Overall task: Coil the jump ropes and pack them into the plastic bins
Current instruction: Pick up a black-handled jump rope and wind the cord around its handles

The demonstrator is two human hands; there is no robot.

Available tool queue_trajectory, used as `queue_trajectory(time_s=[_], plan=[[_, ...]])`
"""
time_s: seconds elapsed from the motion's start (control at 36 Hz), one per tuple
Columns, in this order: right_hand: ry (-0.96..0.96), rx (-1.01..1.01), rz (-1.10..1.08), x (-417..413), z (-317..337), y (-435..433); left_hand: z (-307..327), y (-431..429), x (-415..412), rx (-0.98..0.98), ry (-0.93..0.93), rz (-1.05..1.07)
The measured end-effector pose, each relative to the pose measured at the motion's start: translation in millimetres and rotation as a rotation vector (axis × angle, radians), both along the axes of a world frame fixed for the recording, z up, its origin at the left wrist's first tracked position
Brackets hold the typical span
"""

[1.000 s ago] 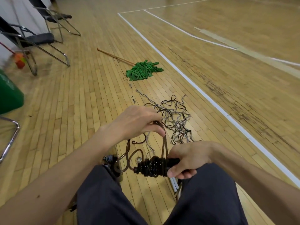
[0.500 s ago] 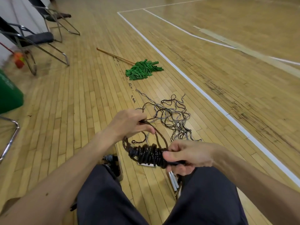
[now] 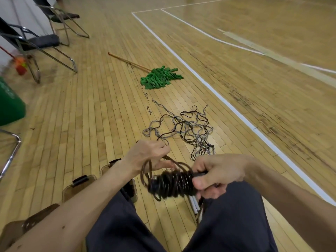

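Lower centre of frame: right hand (image 3: 217,174) grip clamped on wound dark jump rope (image 3: 172,182); left hand (image 3: 147,157) pinching loose strand, mid-wrap. Coiling step; next likely tuck end, drop bundle into plastic bin (image 3: 78,186) lower left; more ropes (image 3: 189,131) tangled on floor

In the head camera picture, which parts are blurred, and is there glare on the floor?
Head view: the left edge is smeared, the orange object and green bin soft; the coiled rope is slightly motion-blurred; pale glare lies on the far floor; the white court line bows from wide-angle distortion.
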State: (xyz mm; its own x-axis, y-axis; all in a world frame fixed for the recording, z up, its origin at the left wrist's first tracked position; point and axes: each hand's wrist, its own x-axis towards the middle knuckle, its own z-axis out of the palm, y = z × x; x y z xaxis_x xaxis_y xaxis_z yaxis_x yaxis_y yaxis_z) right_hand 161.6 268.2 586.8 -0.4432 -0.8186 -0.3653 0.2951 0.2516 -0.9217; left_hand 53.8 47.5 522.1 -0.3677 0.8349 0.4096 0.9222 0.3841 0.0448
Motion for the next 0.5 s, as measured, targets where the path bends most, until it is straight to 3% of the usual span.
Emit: queue_trajectory(time_s=[0.08, 0.14, 0.17, 0.22, 0.28, 0.33, 0.5], plan=[[-0.014, -0.168, -0.141, -3.1, -4.0, -3.1, -14.4, -5.1, 6.8, 0.17, -0.287, 0.291], [0.03, -0.217, -0.241, -5.6, -5.9, -4.8, -28.9, 0.0, 6.3, 0.033, -0.37, 0.078], [0.054, -0.228, -0.286, -6.8, -6.5, -5.0, -26.1, 3.0, 7.6, 0.004, -0.323, 0.055], [0.058, -0.23, -0.383, -8.2, -8.7, -3.0, -9.5, 12.0, 13.5, -0.036, -0.258, 0.06], [0.032, -0.224, -0.506, -9.8, -11.4, 0.3, -11.6, 11.5, 16.1, -0.138, -0.303, 0.202], [-0.005, -0.24, -0.618, -11.9, -12.6, 3.0, -18.1, 9.1, 16.8, -0.191, -0.441, 0.285], [-0.071, -0.221, -0.802, -18.6, -19.5, 7.2, -11.8, 13.6, 24.7, -0.096, -0.833, 0.336]])
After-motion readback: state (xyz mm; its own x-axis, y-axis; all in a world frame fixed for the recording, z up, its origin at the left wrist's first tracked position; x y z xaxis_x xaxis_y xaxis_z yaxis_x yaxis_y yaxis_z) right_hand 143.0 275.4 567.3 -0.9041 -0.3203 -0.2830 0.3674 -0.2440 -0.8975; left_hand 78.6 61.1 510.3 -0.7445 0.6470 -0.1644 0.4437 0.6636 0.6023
